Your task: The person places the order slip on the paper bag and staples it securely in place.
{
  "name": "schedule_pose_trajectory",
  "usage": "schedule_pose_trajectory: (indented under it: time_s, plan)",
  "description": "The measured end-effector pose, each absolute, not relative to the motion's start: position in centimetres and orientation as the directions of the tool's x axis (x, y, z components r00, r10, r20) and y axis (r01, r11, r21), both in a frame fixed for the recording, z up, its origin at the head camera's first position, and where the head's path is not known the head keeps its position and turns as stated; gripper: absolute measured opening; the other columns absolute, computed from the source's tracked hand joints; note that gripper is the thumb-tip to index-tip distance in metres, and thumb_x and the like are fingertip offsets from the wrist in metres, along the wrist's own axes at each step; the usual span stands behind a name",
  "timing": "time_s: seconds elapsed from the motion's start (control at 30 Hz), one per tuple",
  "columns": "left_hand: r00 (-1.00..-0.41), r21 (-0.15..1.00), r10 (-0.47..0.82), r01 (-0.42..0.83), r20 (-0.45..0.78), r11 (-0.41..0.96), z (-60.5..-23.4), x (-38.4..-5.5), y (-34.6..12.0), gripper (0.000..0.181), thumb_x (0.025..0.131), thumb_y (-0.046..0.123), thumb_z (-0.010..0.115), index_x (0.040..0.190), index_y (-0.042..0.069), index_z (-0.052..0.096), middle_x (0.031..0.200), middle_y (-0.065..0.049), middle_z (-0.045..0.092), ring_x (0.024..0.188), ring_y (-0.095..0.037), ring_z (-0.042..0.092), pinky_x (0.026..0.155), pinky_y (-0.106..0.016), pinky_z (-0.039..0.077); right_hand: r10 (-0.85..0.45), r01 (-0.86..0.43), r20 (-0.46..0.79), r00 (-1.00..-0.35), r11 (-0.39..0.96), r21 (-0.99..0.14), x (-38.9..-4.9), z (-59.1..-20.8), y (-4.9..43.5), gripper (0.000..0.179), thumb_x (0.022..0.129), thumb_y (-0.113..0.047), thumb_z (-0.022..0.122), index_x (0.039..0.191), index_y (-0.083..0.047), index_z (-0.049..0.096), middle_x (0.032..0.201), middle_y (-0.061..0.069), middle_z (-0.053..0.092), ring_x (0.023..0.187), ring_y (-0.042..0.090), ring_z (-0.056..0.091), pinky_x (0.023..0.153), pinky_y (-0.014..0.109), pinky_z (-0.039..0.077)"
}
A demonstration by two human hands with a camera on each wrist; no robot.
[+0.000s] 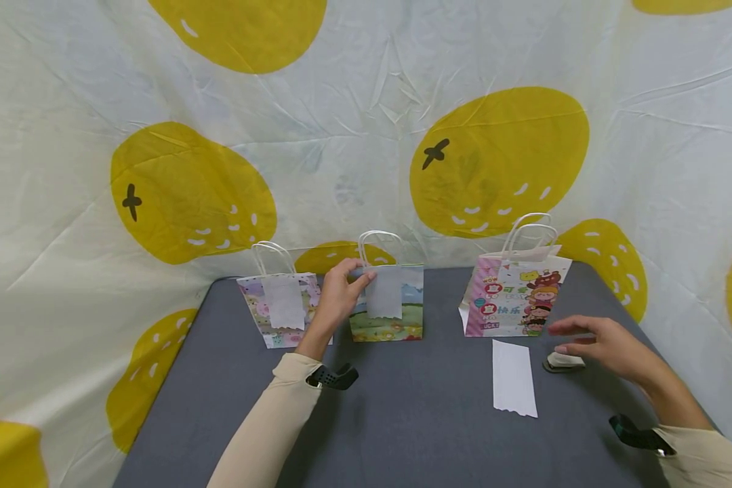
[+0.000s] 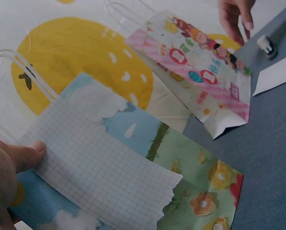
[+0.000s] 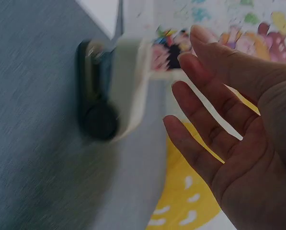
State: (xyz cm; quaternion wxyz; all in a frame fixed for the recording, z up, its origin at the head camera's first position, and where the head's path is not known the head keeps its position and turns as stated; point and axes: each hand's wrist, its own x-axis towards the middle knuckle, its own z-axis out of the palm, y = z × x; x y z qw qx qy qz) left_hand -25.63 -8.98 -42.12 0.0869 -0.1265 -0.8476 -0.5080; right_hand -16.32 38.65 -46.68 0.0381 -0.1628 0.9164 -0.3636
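Note:
My left hand (image 1: 339, 296) pinches the top left edge of a paper gift bag (image 1: 411, 312) printed with a meadow and sky. A squared paper slip (image 2: 109, 158) with a torn lower end lies against that bag's front, under the thumb. My right hand (image 1: 610, 349), fingers apart and holding nothing, hovers just above and beside a small stapler (image 1: 564, 362) with a pale top and dark base. Left of the stapler, a blank white slip (image 1: 515, 379) lies flat on the table. The pink cartoon gift bag (image 1: 506, 298) stands upright behind that slip.
At the left stands another patterned gift bag (image 1: 253, 298) with a white slip (image 1: 285, 301) on its front, partly behind my left forearm. The grey table (image 1: 427, 420) ends against a white cloth wall (image 1: 354, 183) printed with yellow fruit shapes.

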Motion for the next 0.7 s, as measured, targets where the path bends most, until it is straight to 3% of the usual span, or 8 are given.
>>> schedule_pose_trajectory:
  time_s: [0.3,0.53,0.7]
  plan:
    - [-0.955,0.842,0.127,0.297,0.269,0.45,-42.1,-25.6,-9.1,0.017,0.096,0.023,0.072,0.107,0.01,0.073,0.113,-0.004,0.069,0.105,-0.024,0.062,0.091,-0.043,0.054,-0.323,-0.276,0.06,-0.944,0.682,-0.677,-16.3,-49.7,41.4,0.039,0.085,-0.01,0.082,0.118,0.004,0.069,0.113,0.013,0.072,0.1,-0.011,0.058,0.079,0.02,0.054]
    - [-0.954,0.837,0.128,0.3,0.272,0.457,-42.2,-25.7,-9.0,0.017,0.096,0.023,0.072,0.108,0.011,0.073,0.114,-0.004,0.069,0.107,-0.024,0.062,0.094,-0.044,0.053,-0.357,-0.298,0.074,-0.931,0.629,-0.718,-16.1,-51.3,42.5,0.04,0.081,-0.004,0.083,0.117,0.005,0.069,0.113,-0.01,0.07,0.103,-0.013,0.055,0.079,0.012,0.049]
    - [-0.951,0.835,0.13,0.308,0.279,0.456,-42.3,-25.7,-9.0,0.016,0.096,0.022,0.072,0.107,0.011,0.073,0.114,-0.003,0.069,0.108,-0.024,0.062,0.095,-0.044,0.053,-0.378,-0.315,0.077,-0.923,0.624,-0.715,-16.0,-51.7,42.9,0.038,0.083,-0.004,0.082,0.117,0.004,0.069,0.113,-0.008,0.07,0.102,-0.011,0.056,0.079,0.01,0.047]
